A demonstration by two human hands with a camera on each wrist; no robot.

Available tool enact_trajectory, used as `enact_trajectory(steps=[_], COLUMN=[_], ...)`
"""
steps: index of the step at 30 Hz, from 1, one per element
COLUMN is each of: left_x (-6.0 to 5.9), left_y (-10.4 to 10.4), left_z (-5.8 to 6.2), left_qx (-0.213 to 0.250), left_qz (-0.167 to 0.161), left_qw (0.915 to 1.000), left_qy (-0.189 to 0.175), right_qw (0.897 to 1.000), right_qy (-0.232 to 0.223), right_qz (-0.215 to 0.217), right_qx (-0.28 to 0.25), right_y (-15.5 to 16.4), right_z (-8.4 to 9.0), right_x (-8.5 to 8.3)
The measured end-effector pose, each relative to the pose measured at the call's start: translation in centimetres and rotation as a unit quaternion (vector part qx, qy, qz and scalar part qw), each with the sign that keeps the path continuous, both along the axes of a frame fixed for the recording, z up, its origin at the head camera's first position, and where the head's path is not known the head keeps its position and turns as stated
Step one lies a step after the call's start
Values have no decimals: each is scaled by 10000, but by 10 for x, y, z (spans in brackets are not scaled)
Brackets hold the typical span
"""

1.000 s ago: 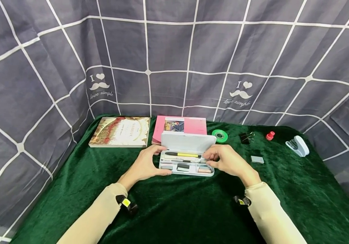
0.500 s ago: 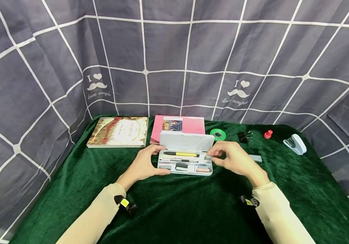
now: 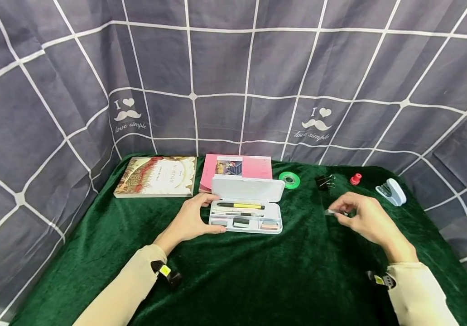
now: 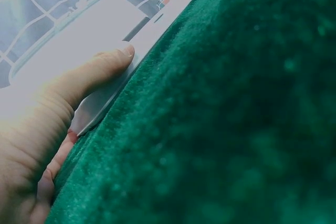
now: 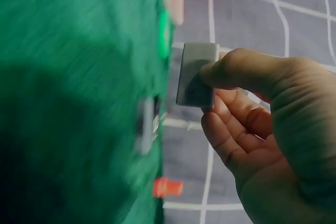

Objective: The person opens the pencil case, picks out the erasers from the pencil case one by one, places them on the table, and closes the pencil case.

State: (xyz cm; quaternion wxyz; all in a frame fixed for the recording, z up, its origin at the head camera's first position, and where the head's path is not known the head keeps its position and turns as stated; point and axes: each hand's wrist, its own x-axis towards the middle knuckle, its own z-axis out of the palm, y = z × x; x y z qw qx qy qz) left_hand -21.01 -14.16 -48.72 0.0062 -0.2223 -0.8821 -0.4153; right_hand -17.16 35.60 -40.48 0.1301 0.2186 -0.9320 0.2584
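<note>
A: What is in the pencil case (image 3: 244, 213)?

B: It lies open on the green velvet cloth (image 3: 257, 271), lid up at the back. Inside, a black and yellow pen (image 3: 242, 206) lies across the far part of the tray, with a thinner dark pen just in front of it. The near row is split into small compartments: a dark block sits in the middle one and a pinkish eraser (image 3: 270, 226) in the right one. What the left compartment holds is too small to tell.

A: And the hands?

B: The left hand (image 3: 191, 219) grips the case's left end, thumb along the near wall and fingers curled behind the lid's corner. The right hand (image 3: 361, 216) is well right of the case, pinching a small grey block (image 5: 196, 74) between thumb and fingers, above the cloth.

A: What lies around?

B: 2 books at the back: a cream book (image 3: 156, 176) at left and a pink book (image 3: 237, 168) just behind the case lid. To the right of the lid are a green tape roll (image 3: 289, 179), a black binder clip (image 3: 324, 182), a small red piece (image 3: 355, 179) and a white stapler (image 3: 391, 192). A grey checked curtain (image 3: 233, 68) walls it all in. Bare cloth separates the right hand from the case.
</note>
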Motion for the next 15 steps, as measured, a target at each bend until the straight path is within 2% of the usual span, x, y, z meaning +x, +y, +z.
enact_trajectory(steps=[4,8,15], left_x=[2,3,1], left_y=[-1,-1,0], left_z=[2,2,2], left_qx=[-5,-1,-25], left_qz=[-12,-34,-40], left_qw=[10000,10000,10000], left_qy=[-22,18,36], right_qw=[9993,9983,9965], right_qy=[-220,-392,-738], right_qz=[-300,-404,-380], right_qx=[75,120,109], right_y=[20,30,33], right_z=[-15,-29,-33], right_x=[3,4,8])
